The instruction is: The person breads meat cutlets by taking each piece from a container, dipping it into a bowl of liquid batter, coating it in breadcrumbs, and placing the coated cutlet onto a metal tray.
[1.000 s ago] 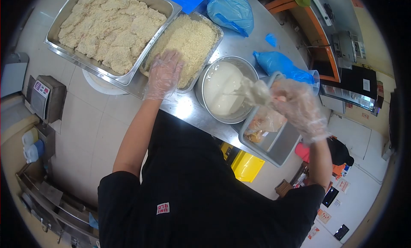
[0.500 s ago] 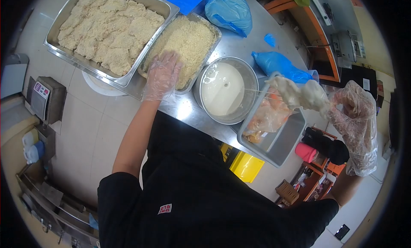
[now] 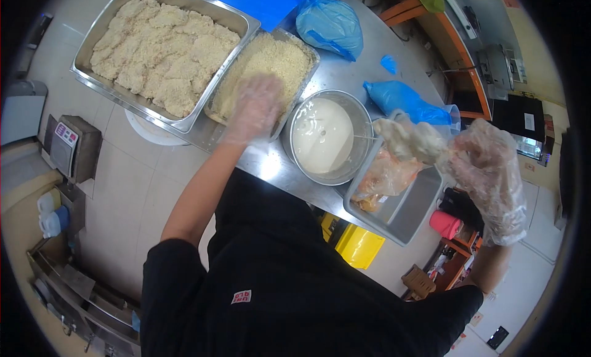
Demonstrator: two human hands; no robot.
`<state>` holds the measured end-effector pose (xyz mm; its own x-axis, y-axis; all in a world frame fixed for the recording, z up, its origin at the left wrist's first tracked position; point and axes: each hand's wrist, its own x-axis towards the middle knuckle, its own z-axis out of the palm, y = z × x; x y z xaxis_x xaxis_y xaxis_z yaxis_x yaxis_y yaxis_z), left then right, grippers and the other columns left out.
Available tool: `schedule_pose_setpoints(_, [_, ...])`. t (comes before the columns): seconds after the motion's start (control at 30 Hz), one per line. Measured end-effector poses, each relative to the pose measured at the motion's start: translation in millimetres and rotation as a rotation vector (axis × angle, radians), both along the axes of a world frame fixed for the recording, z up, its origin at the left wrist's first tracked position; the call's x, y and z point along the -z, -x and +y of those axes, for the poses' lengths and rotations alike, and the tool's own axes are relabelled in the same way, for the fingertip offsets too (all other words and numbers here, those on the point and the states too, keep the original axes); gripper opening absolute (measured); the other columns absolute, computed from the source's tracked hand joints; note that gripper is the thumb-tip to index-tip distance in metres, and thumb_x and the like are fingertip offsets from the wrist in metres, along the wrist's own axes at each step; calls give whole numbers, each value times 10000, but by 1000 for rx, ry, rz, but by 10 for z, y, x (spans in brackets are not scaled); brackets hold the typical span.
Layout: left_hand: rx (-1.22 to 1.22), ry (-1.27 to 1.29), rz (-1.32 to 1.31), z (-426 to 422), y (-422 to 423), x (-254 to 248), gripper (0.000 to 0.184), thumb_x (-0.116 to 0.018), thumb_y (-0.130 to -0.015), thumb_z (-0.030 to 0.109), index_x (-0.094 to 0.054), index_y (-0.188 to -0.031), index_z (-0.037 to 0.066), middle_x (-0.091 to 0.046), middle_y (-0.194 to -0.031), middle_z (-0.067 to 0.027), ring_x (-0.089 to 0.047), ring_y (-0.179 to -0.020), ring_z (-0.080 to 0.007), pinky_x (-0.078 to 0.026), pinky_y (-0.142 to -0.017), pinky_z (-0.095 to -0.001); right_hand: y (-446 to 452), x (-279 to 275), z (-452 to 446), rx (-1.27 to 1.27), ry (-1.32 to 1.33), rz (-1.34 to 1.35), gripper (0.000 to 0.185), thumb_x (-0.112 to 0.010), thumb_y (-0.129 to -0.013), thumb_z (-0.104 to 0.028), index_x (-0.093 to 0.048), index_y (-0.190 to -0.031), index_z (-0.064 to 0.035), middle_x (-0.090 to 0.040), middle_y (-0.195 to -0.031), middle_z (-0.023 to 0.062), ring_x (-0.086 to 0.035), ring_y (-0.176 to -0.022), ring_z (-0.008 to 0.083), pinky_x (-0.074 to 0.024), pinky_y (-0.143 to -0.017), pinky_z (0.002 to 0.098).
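Observation:
My left hand (image 3: pixel 257 107), in a clear plastic glove, lies flat over the breadcrumbs (image 3: pixel 280 58) in a metal tray (image 3: pixel 315 61), its fingers blurred but stretched out. In my gloved right hand (image 3: pixel 483 154) is one end of a batter-coated piece of meat (image 3: pixel 409 138), held up at the right. It stretches toward a round metal pot (image 3: pixel 286 132) of white batter (image 3: pixel 323 129), and a thin strand of batter trails from it to the pot. Below the piece, a grey bin (image 3: pixel 400 239) holds a clear plastic bag (image 3: pixel 381 178) of raw meat.
A deep steel pan (image 3: pixel 249 24) of crumbed pieces (image 3: pixel 166 55) stands left of the crumb tray. Behind the pot are a tied blue bag (image 3: pixel 329 24) and another blue bag (image 3: pixel 406 101). A scale (image 3: pixel 74 147) is at the far left, a yellow container (image 3: pixel 360 243) below the table.
My right hand has moved left and slightly down with the battered meat, closer to the pot. The left hand has shifted a little right across the crumbs.

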<state>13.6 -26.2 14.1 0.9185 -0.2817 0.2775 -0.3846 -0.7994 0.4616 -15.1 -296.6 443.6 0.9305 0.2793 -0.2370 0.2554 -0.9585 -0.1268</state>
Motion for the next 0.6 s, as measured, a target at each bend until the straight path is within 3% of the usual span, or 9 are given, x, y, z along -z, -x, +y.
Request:
schedule_pose_setpoints(0.07, [45, 7, -39, -259, -293, 97, 546, -502, -1057, 343, -508, -1552, 113, -466, -1632, -137, -407, -1515, -380, -237, -1266, -577, -8, 194, -25, -146, 64, -105, 217, -865, -800, -179, -724, -859, -25, -628, -832, 80, -614, -766, 241, -467, -702, 372])
schedule_pose_setpoints(0.2, [132, -225, 170, -584, -829, -54, 559, -454, -1084, 377, -447, -1597, 155, -381, -1694, -101, -331, -1567, -346, -196, -1284, -598, 49, 614, -3, -104, -20, -106, 189, -846, -812, -177, -744, -891, -39, -675, -853, 119, -654, -788, 309, -513, -791, 434])
schedule_pose_setpoints(0.3, [173, -345, 223, -619, -896, -117, 539, -419, -1098, 344, -444, -1598, 143, -374, -1697, -95, -327, -1568, -354, -193, -1283, -606, -33, 857, 66, 90, 12, 178, 170, -802, -866, -195, -740, -968, -75, -681, -1048, 132, -629, -1052, 315, -515, -939, 445])
schedule_pose_setpoints(0.4, [155, -164, 104, -413, -757, 255, 546, -466, -1054, 327, -498, -1563, 133, -430, -1667, -97, -379, -1543, -358, -235, -1257, -604, 15, 1022, 65, 8, -8, 91, 191, -791, -868, -216, -738, -979, -71, -682, -993, 140, -652, -983, 318, -520, -898, 450])
schedule_pose_setpoints(0.5, [180, -328, 50, -166, -511, 279, 560, -450, -1069, 332, -457, -1593, 134, -403, -1683, -100, -341, -1564, -355, -216, -1273, -582, -4, 1231, 16, -15, -67, 46, 211, -782, -878, -251, -739, -958, -61, -678, -951, 144, -667, -910, 317, -526, -848, 454])
schedule_pose_setpoints(0.6, [212, -363, 121, 72, -220, 171, 609, -440, -1079, 403, -406, -1625, 135, -347, -1709, -135, -300, -1582, -360, -181, -1275, -612, -38, 1212, 160, 142, -24, 188, 242, -823, -847, -234, -774, -981, -39, -678, -1109, 208, -670, -1071, 349, -540, -882, 453])
